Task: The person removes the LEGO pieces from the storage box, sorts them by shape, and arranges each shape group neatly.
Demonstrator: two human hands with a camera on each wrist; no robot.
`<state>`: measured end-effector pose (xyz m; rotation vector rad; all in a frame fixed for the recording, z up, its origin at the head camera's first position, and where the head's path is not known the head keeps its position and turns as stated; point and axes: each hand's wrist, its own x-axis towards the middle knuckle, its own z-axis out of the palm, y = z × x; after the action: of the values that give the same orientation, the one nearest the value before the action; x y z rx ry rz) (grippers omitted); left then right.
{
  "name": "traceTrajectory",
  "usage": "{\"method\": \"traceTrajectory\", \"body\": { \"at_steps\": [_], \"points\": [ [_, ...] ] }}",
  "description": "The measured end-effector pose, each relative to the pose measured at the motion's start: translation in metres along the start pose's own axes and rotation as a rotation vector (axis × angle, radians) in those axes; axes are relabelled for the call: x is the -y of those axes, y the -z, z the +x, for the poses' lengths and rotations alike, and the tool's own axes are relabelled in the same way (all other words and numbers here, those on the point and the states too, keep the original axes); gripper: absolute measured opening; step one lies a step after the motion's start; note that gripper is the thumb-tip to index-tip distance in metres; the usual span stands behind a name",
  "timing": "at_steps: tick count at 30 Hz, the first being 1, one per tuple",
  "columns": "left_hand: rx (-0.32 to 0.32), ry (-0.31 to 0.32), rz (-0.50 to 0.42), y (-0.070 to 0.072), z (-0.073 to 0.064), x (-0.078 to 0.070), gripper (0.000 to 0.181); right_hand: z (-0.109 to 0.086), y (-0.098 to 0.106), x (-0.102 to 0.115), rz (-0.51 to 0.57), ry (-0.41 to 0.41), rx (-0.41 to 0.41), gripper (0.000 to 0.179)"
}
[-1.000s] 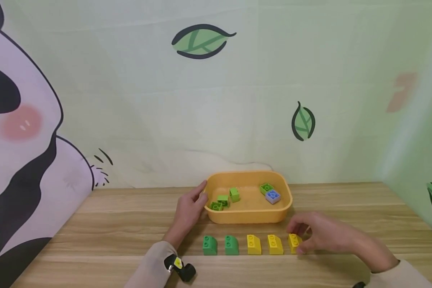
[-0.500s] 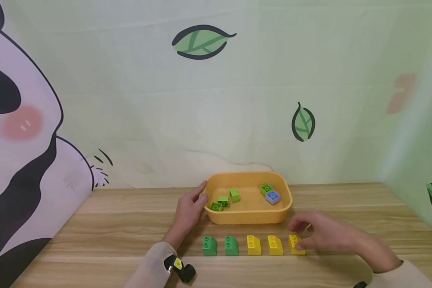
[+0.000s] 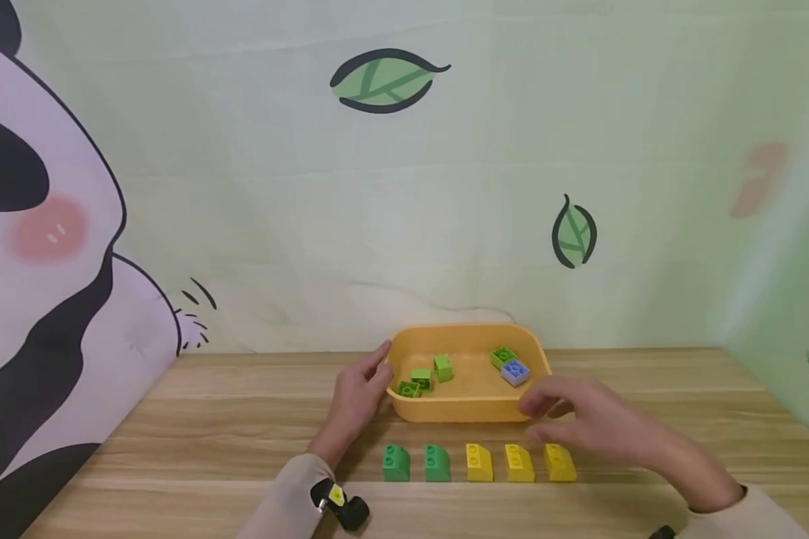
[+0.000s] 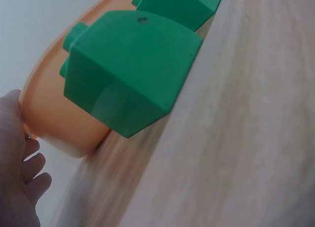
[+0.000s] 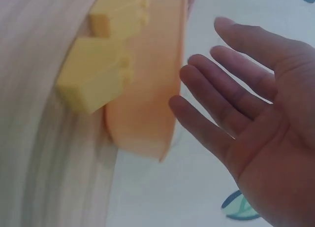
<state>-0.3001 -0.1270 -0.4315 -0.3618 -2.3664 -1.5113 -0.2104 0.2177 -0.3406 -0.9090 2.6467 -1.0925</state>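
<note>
On the left end of the orange plastic bin (image 3: 468,410), my left hand (image 3: 357,393) grips the rim; in the left wrist view its lower fingers curl beside the bin wall (image 4: 54,121). My right hand (image 3: 589,419) hovers over the bin's front right corner, holding nothing; the right wrist view shows its fingers (image 5: 231,96) spread and relaxed. Before the bin stand building bricks in a row: a green brick (image 3: 395,464), another green brick (image 3: 437,464), then three yellow sloped bricks, the rightmost yellow brick (image 3: 559,464) lying just below my right hand.
Inside the bin, light green bricks (image 3: 421,378) sit at the left. A blue brick (image 3: 514,372) and a green brick (image 3: 503,357) lie at its right. Behind the wooden table (image 3: 243,419) rises a printed backdrop (image 3: 276,187).
My right hand has let go of the rightmost yellow brick, leaving it in the row, and moved up and left to the bin's corner. My left hand stays at the bin.
</note>
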Motion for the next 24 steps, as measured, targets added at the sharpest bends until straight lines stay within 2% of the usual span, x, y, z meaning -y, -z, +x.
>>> {"method": "traceTrajectory", "body": {
  "at_steps": [10,15,24],
  "points": [
    [0.006,0.005,-0.024,-0.001,0.000,0.001,0.048,0.032,-0.001,0.017,-0.133,0.140,-0.088,0.026],
    [0.003,-0.010,-0.019,0.000,0.000,0.001,0.049,0.054,0.000,0.022,-0.171,0.188,-0.094,0.027],
    [-0.004,-0.013,-0.029,0.000,-0.001,0.000,0.048,0.095,-0.003,0.025,-0.238,0.120,-0.058,0.030]
  ]
}}
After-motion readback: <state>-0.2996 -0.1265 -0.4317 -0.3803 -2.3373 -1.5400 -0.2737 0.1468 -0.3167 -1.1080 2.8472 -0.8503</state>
